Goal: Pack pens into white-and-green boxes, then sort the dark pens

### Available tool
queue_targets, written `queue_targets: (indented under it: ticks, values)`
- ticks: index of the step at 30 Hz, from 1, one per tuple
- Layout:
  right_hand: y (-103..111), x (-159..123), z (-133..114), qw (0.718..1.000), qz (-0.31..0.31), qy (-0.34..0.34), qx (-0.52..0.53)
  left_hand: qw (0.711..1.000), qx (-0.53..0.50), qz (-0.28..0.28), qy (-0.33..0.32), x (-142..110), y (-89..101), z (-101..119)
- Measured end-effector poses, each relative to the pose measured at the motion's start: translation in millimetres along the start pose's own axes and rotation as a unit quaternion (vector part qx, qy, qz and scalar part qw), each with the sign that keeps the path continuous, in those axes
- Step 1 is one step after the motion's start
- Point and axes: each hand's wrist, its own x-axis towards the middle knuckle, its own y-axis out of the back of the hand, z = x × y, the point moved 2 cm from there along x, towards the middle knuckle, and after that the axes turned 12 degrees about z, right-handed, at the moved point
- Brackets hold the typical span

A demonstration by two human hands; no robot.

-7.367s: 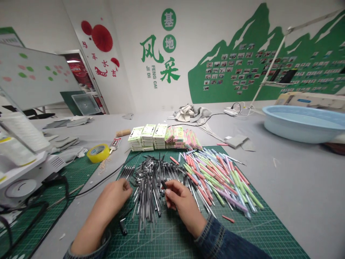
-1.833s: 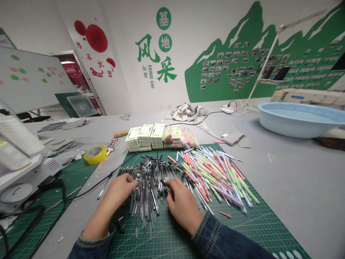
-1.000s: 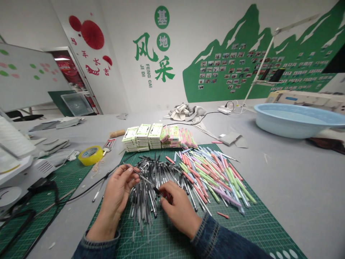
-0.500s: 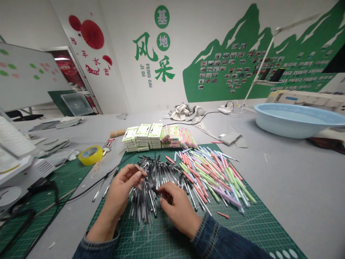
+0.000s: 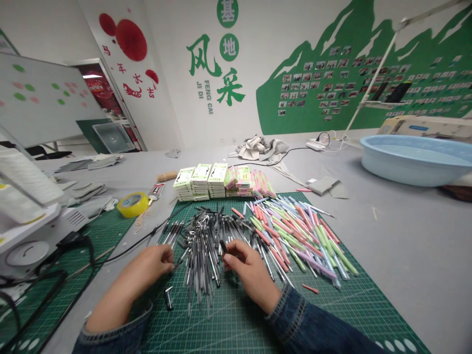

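Observation:
My left hand (image 5: 157, 260) is low over the left side of the green cutting mat (image 5: 254, 319), fingers pinched together. What lies in that pinch, if anything, I cannot make out. Just in front of it a row of clear pens (image 5: 172, 233) rests by the mat's edge. My right hand (image 5: 247, 270) grips a small black pen cap (image 5: 223, 246) between thumb and fingers. Between the hands spreads a heap of black and clear pens (image 5: 201, 246). A short black and clear piece (image 5: 168, 298) sits below my left hand.
Colourful pens (image 5: 295, 231) lie heaped to the right, with a small pink piece (image 5: 310, 288) nearer. Behind are stacked small boxes (image 5: 217, 179). Yellow tape (image 5: 132, 204) and a black cable (image 5: 145, 241) lie left; a blue basin (image 5: 413, 162) stands right.
My left hand has moved left and down, away from my right hand. My right hand still grips the black pen cap. The view has shifted slightly, and the short black and clear piece now shows.

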Motion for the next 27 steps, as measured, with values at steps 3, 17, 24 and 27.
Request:
queue_targets:
  ticks: [3,17,24,27]
  values:
    - [0,0,2,1.0,0.004,0.0,0.002,1.0,0.013,-0.004,0.001,-1,-6.4,-3]
    - [1,1,0,0.999,0.016,0.014,-0.025,0.999,0.035,0.039,0.014,1,-21.7,23]
    - [1,0,1,0.999,0.015,0.02,-0.035,0.998,0.024,0.047,0.035,3,-5.4,-2]
    - [0,1,1,0.999,0.015,0.021,-0.035,0.997,0.013,0.07,0.031,5,-7.4,5]
